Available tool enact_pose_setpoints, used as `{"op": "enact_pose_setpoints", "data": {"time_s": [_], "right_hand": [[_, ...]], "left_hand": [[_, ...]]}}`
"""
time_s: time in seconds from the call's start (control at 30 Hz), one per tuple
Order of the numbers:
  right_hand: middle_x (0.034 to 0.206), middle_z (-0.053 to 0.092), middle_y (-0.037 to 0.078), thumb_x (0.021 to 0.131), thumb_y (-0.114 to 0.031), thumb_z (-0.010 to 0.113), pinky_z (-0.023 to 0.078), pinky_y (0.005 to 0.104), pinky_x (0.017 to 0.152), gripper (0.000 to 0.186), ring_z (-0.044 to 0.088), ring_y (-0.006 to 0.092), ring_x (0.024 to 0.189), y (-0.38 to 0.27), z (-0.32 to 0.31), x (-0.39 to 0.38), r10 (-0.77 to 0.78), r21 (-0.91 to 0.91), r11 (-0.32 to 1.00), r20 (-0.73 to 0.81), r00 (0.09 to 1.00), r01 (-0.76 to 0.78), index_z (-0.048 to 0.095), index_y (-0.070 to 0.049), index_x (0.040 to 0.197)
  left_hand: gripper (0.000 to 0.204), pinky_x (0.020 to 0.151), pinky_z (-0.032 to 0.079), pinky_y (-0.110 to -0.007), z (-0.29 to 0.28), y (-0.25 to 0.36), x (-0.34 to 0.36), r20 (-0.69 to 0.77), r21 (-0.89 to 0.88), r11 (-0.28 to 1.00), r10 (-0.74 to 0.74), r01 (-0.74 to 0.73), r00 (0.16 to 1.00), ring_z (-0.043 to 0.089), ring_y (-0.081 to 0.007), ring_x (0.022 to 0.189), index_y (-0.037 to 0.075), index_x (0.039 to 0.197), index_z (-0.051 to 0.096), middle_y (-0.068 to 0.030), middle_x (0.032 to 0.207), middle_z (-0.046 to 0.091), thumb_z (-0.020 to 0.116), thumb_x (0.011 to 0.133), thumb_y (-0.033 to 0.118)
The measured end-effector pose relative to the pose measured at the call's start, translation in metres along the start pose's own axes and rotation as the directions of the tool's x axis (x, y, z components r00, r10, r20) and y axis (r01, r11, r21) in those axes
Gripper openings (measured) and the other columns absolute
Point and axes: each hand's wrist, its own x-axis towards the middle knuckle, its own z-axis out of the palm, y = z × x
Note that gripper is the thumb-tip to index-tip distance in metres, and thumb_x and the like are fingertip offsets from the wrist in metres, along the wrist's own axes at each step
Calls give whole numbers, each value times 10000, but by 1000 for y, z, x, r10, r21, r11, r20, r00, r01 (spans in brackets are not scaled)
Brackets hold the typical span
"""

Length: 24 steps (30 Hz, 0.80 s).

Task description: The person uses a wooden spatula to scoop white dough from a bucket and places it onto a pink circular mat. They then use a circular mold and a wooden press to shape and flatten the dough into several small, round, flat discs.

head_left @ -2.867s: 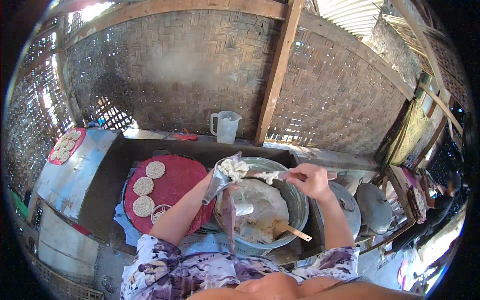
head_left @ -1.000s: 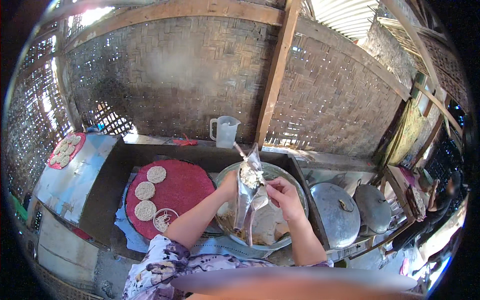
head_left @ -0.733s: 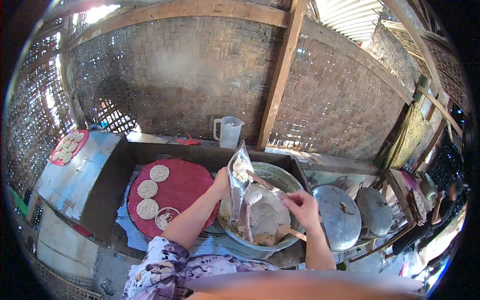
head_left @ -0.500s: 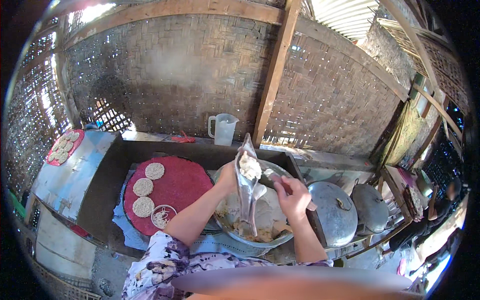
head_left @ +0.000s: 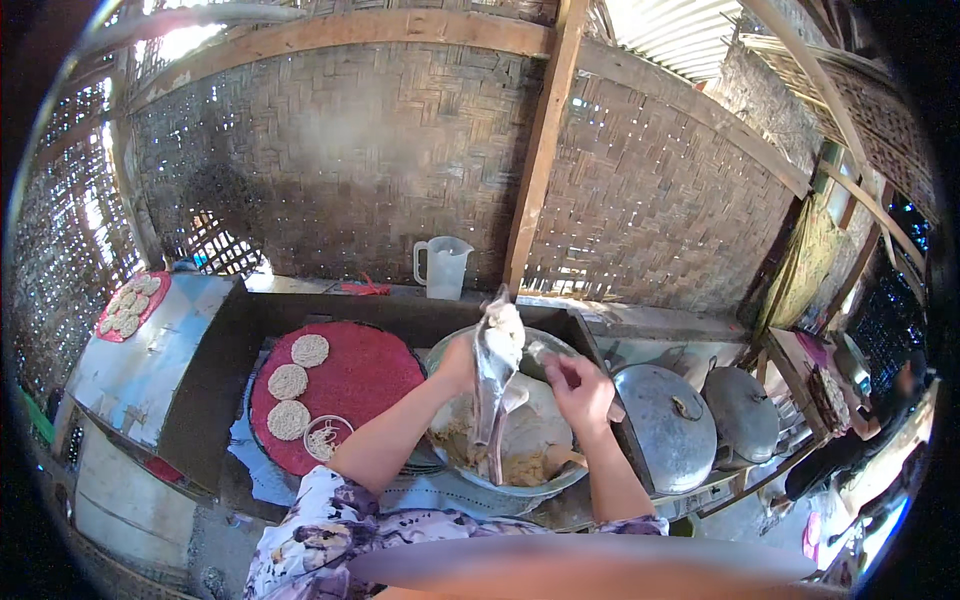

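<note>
My left hand point(head_left: 456, 364) grips a hinged hand press point(head_left: 490, 385) with long handles, held upright over a wide metal basin point(head_left: 545, 490). Pale dough point(head_left: 505, 322) fills the top of the press. Close by on its right, my right hand point(head_left: 582, 392) is closed around a spatula point(head_left: 540, 358) whose flat, dough-smeared blade points toward the press. More dough point(head_left: 540, 410) and crumbly tan mix lie in the basin below. To the left, a round red mat point(head_left: 370, 385) bears several coiled noodle discs point(head_left: 289, 381). A small ring point(head_left: 346, 421) with loose strands inside rests near the mat's front edge.
A clear plastic jug point(head_left: 445, 266) stands behind the trough point(head_left: 275, 307). Two lidded metal pots point(head_left: 662, 430) are on the right. At far left, a red plate point(head_left: 151, 303) of discs sits on a bluish box point(head_left: 150, 355). Another person point(head_left: 875, 425) is at far right.
The press has turned in my left hand, and its dough now sits higher and narrower in view. My right hand and the spatula have shifted slightly.
</note>
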Motion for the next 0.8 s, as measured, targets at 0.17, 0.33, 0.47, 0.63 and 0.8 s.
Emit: {"op": "enact_pose_setpoints", "data": {"time_s": [0.17,0.33,0.47,0.63,0.8], "right_hand": [[655,613,83,687,-207,706,460,266,506,214,582,150,537,-25,-15,-30,-27,164,986,205,978,-7,626,-42,796],[637,616,62,694,-235,702,449,241,567,259,563,97,604,0,-22,-13,290,323,868,286,913,-376,626,-17,811],[653,623,59,695,-241,700,447,247,538,263,559,91,576,-13,-22,-8,228,71,967,197,954,-245,626,-15,808],[627,612,54,691,-266,699,440,239,523,259,548,69,558,-6,-34,-33,194,285,899,419,887,-331,634,-28,772],[734,623,116,727,-303,640,466,352,633,299,607,232,684,4,-48,-27,360,-341,914,432,827,-220,625,-29,847]], "left_hand": [[379,754,444,-347,-37,-33,10,-23,-451,868,-242,206,970,573,-214,911,19,1008,563,-139,997,592,658,676,176],[210,640,489,-337,-32,-27,18,85,-443,869,-206,222,975,575,-192,728,46,968,574,-76,860,591,511,797,150],[214,610,498,-321,-28,-1,0,113,-267,956,157,-123,981,570,-169,682,50,947,571,-55,830,588,481,820,196],[161,614,493,-315,-59,34,-31,89,-776,604,-181,182,980,572,-170,705,41,912,558,-47,793,582,556,762,99],[316,711,501,-360,-90,68,-66,-109,-358,931,36,-73,993,589,-208,654,43,860,541,-56,795,545,672,584,-37]]}}
